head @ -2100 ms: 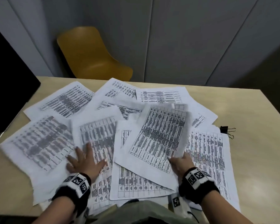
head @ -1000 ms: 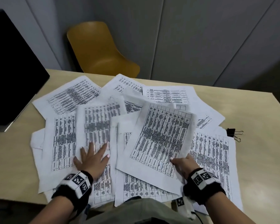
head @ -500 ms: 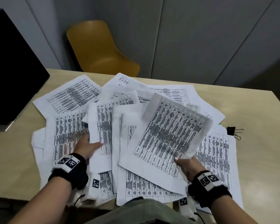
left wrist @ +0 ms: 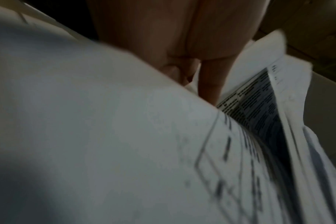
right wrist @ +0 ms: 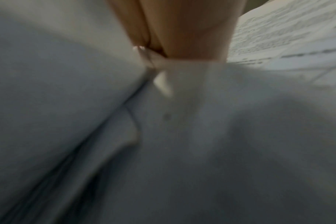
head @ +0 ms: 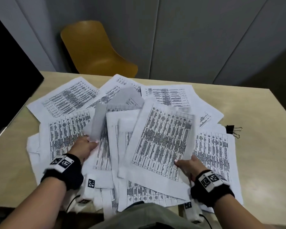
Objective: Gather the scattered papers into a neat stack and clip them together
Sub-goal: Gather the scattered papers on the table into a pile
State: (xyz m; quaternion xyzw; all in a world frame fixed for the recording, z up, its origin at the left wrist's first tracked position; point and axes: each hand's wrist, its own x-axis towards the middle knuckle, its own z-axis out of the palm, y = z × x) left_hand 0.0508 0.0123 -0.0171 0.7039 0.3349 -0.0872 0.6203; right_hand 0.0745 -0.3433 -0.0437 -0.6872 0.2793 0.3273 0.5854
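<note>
Several printed sheets lie spread and overlapping over the wooden table (head: 262,162). My left hand (head: 87,146) grips the left edge of a sheet (head: 101,128) that stands lifted and blurred, its fingers tucked under the paper. My right hand (head: 186,164) pinches the lower right corner of a tilted top sheet (head: 162,139), thumb on top. A black binder clip (head: 232,129) lies on the bare table beyond the papers' right edge. In the left wrist view the fingers (left wrist: 211,84) sit between sheets (left wrist: 105,136); the right wrist view is blurred, with fingers (right wrist: 182,37) on paper (right wrist: 240,136).
A yellow chair (head: 96,52) stands behind the table's far edge. A black monitor (head: 8,80) sits at the far left. Grey wall panels close off the back. Several sheets hang over the near table edge toward my lap.
My left hand went from lying flat on the left sheets to gripping one and lifting it up toward the middle. The right hand kept its hold, and its sheet shifted slightly.
</note>
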